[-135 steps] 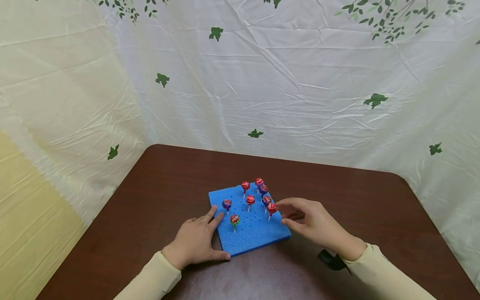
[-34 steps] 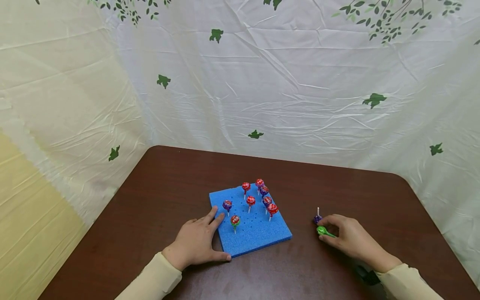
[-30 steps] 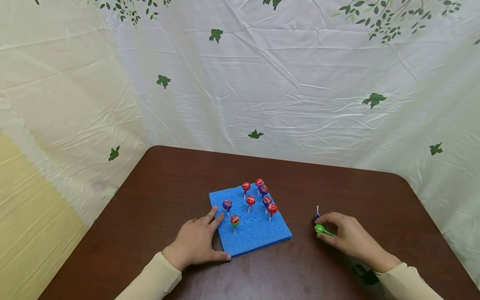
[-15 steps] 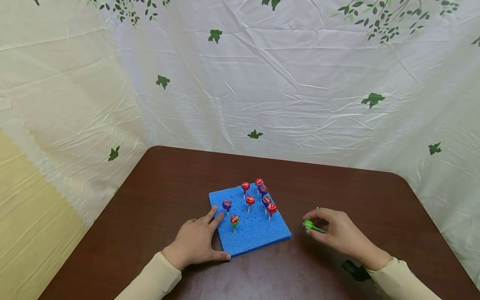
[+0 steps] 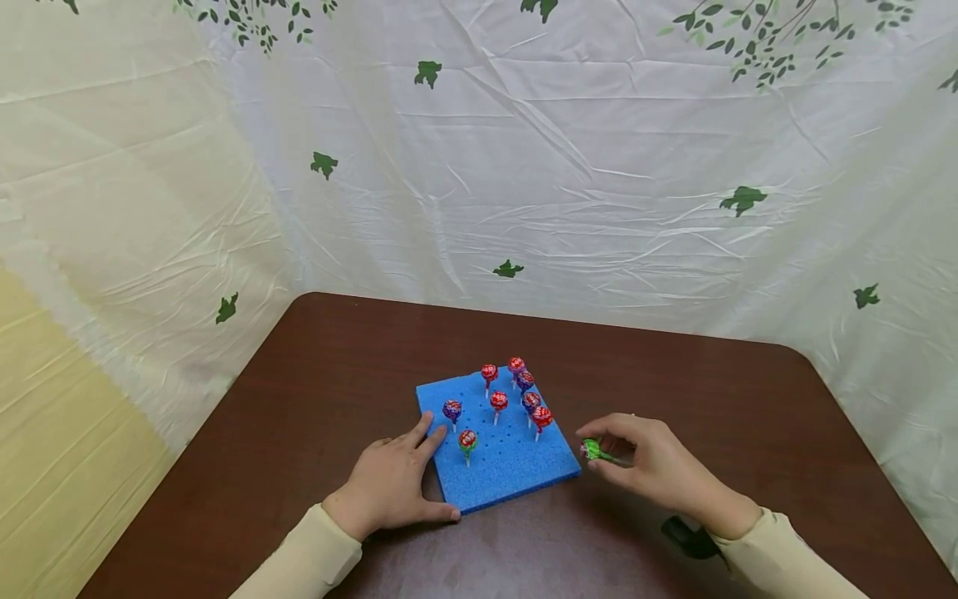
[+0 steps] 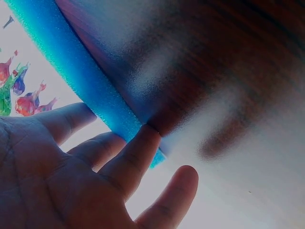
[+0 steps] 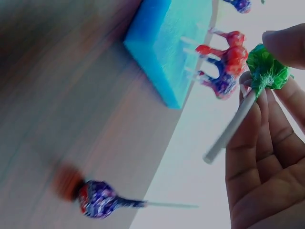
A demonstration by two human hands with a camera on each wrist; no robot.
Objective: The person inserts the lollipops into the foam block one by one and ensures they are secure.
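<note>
A blue foam board lies on the table with several wrapped lollipops upright in it, among them a green-and-red one near the front and a purple one on the left. My left hand rests against the board's left edge, fingers spread. Just right of the board, my right hand pinches a green lollipop by its wrapped head between thumb and fingers. In the right wrist view its white stick points away from the fingertips. A purple lollipop stands head-down on the table, mostly hidden behind the right hand in the head view.
The brown table has rounded far corners. Behind it hangs a white cloth with green leaf prints. Small holes dot the board's top between the lollipops.
My right hand went from the board out to the right, took hold of the green lollipop, and has carried it back left towards the board. The left hand stays in place.
</note>
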